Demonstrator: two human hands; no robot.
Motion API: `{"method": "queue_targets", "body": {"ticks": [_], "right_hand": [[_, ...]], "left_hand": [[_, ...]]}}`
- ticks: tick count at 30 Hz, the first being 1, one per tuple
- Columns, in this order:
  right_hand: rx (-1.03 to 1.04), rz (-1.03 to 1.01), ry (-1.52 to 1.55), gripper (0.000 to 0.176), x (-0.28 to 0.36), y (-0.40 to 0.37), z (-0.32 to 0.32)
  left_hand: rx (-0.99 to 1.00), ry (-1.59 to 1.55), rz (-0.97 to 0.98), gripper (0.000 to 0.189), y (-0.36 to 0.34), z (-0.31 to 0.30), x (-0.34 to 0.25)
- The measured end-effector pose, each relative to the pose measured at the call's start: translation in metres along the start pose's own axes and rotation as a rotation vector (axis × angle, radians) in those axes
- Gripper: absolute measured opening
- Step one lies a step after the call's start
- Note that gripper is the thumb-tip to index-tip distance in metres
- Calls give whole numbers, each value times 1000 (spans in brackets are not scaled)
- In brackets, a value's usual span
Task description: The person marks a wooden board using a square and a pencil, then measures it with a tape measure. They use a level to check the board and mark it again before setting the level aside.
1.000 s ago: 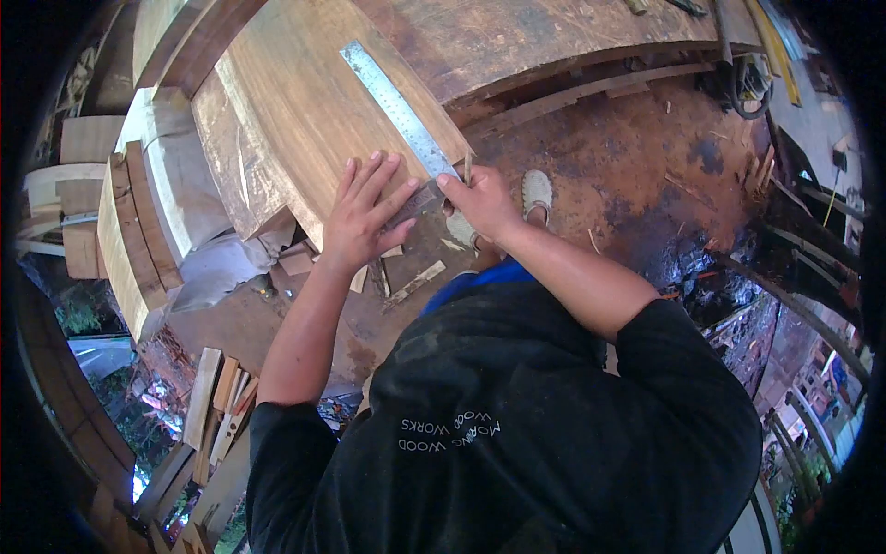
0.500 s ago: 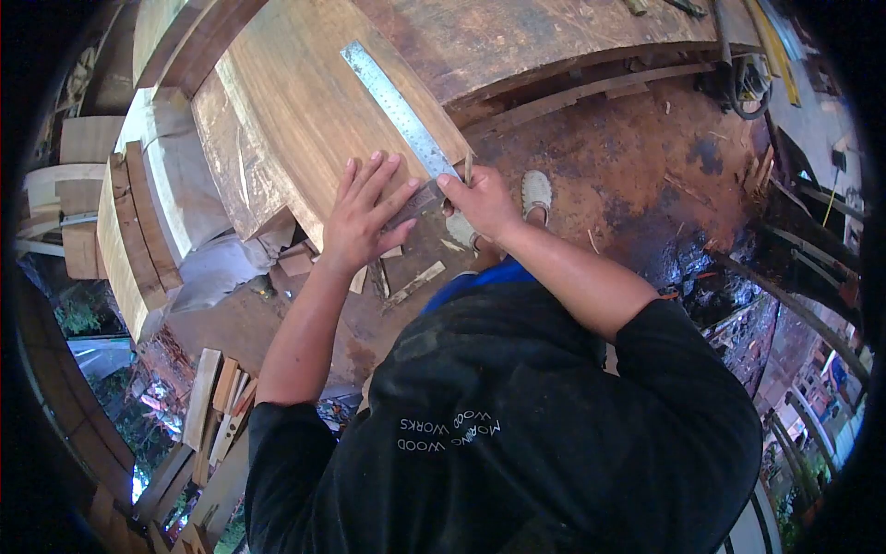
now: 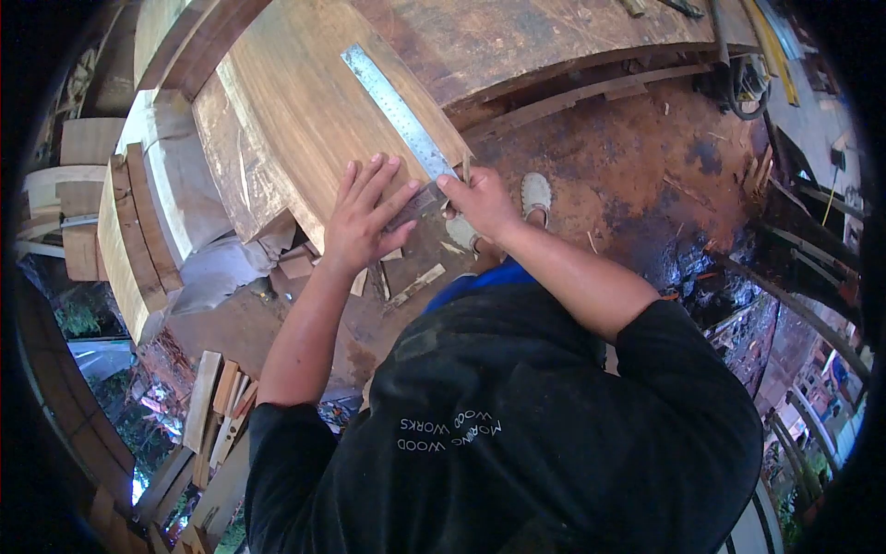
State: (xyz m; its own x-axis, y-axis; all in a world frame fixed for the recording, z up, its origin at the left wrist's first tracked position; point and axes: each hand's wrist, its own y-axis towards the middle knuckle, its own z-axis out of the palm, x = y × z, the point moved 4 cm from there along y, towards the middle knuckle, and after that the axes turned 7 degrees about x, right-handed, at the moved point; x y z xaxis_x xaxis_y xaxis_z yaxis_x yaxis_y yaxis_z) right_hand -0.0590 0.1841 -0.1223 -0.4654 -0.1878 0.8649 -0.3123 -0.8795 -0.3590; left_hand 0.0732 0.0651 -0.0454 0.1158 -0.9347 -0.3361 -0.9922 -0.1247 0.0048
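Floor, reddish and littered with scraps, spreads around a person in a dark shirt; a worn slab fills the far side. A board lies directly ahead of the person, beside the slab, its near edge at the hands. On it rests what looks like a square, its bright blade pointing away over the wood, its dark stock at the near edge between the hands. The left hand, grasping nothing, spreads its fingers over the board, the index finger and thumb beside the stock. The right hand curls at the blade's near end, apparently pinching a thin stick, perhaps a pencil, that juts up past the thumb; its point is hidden. The step in hand appears to be lining up the square at the board's edge. Any stroke along the blade would call for a steady left hand, the stock snug to the edge and the stick close against the steel.
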Motion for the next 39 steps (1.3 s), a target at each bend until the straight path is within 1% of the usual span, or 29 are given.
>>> {"method": "queue_targets", "body": {"ticks": [2,4,5,7,12,14,15,16,17,18,19,20,21,23,27,29,31,33,39], "right_hand": [[1,12,22,28,0,2,1],[-35,101,109,31,-2,3,1],[-33,101,107,31,0,2,1],[-54,169,167,33,1,1,2],[-86,218,215,33,2,0,4],[-83,224,232,33,4,-1,5],[-80,235,230,29,8,-3,6],[-77,247,226,25,10,-3,7],[-76,248,223,25,10,-3,6],[-76,261,212,25,10,-3,5],[-75,273,201,25,9,-3,5],[-71,276,197,25,9,-3,6],[-75,259,212,25,9,-3,6],[-78,241,226,26,9,-3,7],[-89,191,177,28,5,-2,5],[-79,165,149,31,5,-1,4],[-88,142,45,33,10,-2,3],[-80,136,17,33,11,-2,2],[-86,118,-14,35,6,-1,0]], "left_hand": [[6,-6,-5,64,0,0,0],[8,-7,-12,64,0,-1,0],[10,-8,-18,64,0,-1,-1],[6,-13,-24,63,1,-3,-2],[-18,-24,-22,62,3,-6,-3],[21,11,-31,72,7,-9,-3],[19,10,-32,72,10,-13,-5],[60,2,-81,78,14,-16,-5],[100,-5,-130,85,18,-20,-6],[98,-8,-133,85,23,-25,-7],[150,33,-125,89,28,-28,-8],[203,74,-117,93,30,-29,-8],[201,73,-121,93,31,-30,-7],[277,77,-117,100,33,-29,-4],[282,109,-105,100,32,-25,1],[253,17,-72,99,31,-21,4],[255,9,-70,99,30,-20,6],[260,-3,-71,99,29,-17,7],[216,68,-33,98,24,-6,11]]}}
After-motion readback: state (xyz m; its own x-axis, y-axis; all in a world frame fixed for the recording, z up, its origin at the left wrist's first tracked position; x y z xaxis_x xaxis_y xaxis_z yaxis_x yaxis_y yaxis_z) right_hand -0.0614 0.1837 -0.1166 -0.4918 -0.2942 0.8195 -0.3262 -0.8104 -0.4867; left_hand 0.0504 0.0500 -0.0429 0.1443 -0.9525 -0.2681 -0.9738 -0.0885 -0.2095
